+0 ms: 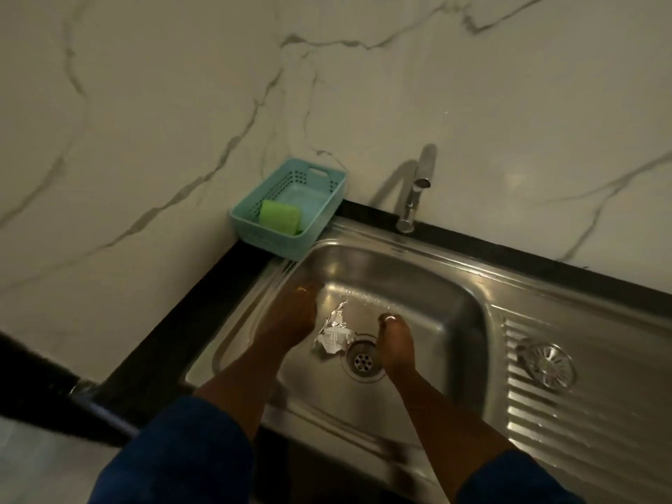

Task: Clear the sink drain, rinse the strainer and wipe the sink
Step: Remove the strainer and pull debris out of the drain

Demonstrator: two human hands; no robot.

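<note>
Both my hands reach down into the stainless steel sink. My left hand is at the basin's left side, its fingers blurred and pointing down, touching or just beside a crumpled silver wrapper. The wrapper lies on the basin floor at the left edge of the open drain. My right hand hovers just right of the drain with fingers curled under and nothing visible in it. The round metal strainer lies on the ribbed drainboard to the right. Small yellow bits cling to the basin wall above my left hand.
A teal plastic basket stands at the sink's back left corner with a green sponge inside. The chrome faucet rises behind the basin, with no water running. Marble walls close in behind and to the left. A black counter edge borders the sink.
</note>
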